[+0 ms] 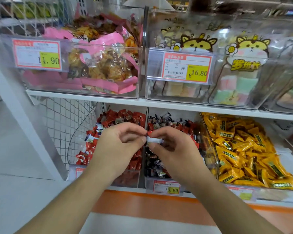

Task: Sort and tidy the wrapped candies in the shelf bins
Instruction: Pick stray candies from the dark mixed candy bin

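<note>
- Clear plastic forms the upper-left bin (32, 81), which holds pink-wrapped snack packs (98, 65) and carries a price tag reading 11.90 (37, 54) on its front.
- Below it, on the lower shelf, the left bin (125, 181) is heaped with red wrapped candies (125, 117), with a few white-and-blue ones mixed in along its left side.
- The left hand (118, 146) is raised in front of that bin, thumb and forefinger closed in a narrow pinch on the left end of a small wrapped candy (153, 140) — a white wrapper with a red twist at the top.
- That candy is held in the air above the divider between the red bin and the middle bin, not lying in either one.
- The right hand (174, 149) pinches the same candy from the other side, fingertips curled round its right end, so both hands hold it together.
- The middle bin (164, 180) holds a mix of dark-wrapped candies (161, 119) and red ones; a price tag (167, 187) is fixed to its front lip.
- Up on the higher shelf, the cat-printed bags (247, 53) with pastel blocks fill a clear bin marked 16.80 (186, 68).
- Furthest right, the lower bin is full of yellow wrapped candies (240, 149) — piled to its front edge.
</note>
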`<action>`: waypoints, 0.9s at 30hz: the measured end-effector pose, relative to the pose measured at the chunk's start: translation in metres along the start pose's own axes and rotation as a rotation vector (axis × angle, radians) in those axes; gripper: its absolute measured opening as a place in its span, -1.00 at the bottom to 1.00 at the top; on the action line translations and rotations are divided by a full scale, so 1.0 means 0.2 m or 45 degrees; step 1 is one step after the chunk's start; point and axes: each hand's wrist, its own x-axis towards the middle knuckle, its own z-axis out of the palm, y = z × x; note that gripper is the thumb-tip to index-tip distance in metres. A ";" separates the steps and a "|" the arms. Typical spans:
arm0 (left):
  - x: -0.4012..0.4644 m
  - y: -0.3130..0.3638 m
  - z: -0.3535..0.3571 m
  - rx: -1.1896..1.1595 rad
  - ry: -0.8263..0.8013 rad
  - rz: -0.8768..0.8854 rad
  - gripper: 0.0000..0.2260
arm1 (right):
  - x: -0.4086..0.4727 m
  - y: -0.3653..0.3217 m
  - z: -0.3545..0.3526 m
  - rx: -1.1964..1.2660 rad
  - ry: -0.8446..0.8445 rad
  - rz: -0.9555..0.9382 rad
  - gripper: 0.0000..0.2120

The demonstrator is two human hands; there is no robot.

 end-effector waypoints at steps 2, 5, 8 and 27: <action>-0.01 0.00 0.02 0.019 -0.022 0.006 -0.83 | 0.00 0.01 -0.02 -0.038 0.028 0.014 -0.83; 0.01 -0.03 0.00 0.129 0.053 0.040 -0.81 | 0.02 0.04 -0.08 -0.105 0.118 0.070 -0.83; 0.06 -0.11 -0.08 0.341 0.202 0.044 -0.78 | 0.05 0.08 -0.15 -0.282 0.191 0.136 -0.79; 0.19 -0.27 -0.06 1.206 0.150 0.085 -0.85 | 0.01 0.16 -0.11 -0.468 0.055 0.188 -0.71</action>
